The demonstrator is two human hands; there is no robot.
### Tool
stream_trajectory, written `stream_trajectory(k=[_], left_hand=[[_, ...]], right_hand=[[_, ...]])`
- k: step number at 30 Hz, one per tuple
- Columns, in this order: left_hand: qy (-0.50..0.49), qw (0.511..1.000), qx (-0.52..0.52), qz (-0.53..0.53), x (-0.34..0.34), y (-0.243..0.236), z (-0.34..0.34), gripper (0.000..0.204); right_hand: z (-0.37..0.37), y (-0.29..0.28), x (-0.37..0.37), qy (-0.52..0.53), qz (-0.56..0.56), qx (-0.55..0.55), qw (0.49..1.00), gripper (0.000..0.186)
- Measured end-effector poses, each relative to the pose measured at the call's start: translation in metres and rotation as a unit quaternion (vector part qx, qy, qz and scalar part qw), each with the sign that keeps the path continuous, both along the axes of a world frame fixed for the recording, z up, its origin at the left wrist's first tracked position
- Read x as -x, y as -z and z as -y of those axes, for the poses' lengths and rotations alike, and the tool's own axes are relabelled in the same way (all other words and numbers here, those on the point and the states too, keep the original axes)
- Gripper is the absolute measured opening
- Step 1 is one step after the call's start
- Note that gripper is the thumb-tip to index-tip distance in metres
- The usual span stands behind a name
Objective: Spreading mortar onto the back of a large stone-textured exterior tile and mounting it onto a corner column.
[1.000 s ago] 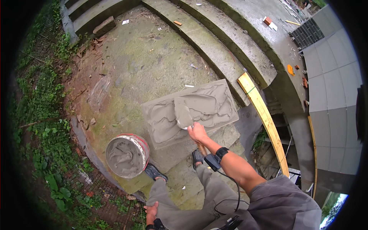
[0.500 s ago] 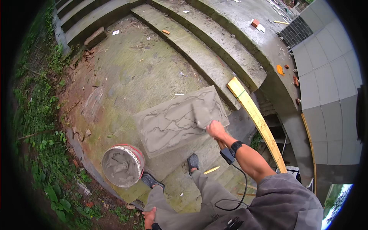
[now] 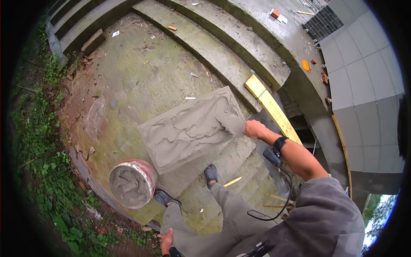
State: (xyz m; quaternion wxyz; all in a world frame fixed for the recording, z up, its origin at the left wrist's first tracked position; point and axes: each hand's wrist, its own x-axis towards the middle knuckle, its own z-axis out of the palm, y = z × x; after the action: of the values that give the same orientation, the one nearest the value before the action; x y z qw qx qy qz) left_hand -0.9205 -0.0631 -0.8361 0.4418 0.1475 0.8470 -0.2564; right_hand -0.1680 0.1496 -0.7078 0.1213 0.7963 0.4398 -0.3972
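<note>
My right hand (image 3: 255, 129) is closed around the handle of a mortar-smeared trowel (image 3: 233, 124) at the right end of a rectangular slab (image 3: 155, 159). Wet grey mortar (image 3: 184, 132) covers most of the slab's top in ridges and swirls. Mortar coats the trowel's blade, so its outline blends into the layer below. My left hand (image 3: 167, 240) rests against my trouser leg near the lower edge, holding nothing that I can see; some of its fingers are hidden. Left of my feet stands a round bucket (image 3: 149, 173) with more grey mortar in it.
Curved concrete steps (image 3: 205, 43) rise beyond the slab. Yellow wooden boards (image 3: 274, 109) lean to the right, beside a gap under the steps. Green plants (image 3: 38, 141) border the left side. A thin yellow stick (image 3: 232, 181) lies by my foot.
My right hand has drawn the trowel toward the slab's right edge, and the mortar there is reshaped. The whole view has shifted slightly. My left hand stays on my leg.
</note>
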Motion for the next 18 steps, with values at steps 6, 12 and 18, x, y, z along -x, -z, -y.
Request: stream_trajectory(k=[6, 12, 18], left_hand=[[0.002, 1.000, 0.016, 0.023, -0.083, -0.048, -0.055, 0.136], [0.036, 0.999, -0.009, 0.026, -0.062, -0.034, -0.046, 0.135], [0.042, 0.999, -0.002, 0.030, -0.053, -0.024, -0.042, 0.133]], right_hand=[[0.067, 0.011, 0.050, 0.295, -0.125, -0.010, 0.947, 0.043], [0.070, 0.032, 0.120, -0.058, -0.006, -0.116, 0.992, 0.023], [0.097, -0.003, 0.032, -0.052, 0.225, -0.013, 0.973, 0.020]])
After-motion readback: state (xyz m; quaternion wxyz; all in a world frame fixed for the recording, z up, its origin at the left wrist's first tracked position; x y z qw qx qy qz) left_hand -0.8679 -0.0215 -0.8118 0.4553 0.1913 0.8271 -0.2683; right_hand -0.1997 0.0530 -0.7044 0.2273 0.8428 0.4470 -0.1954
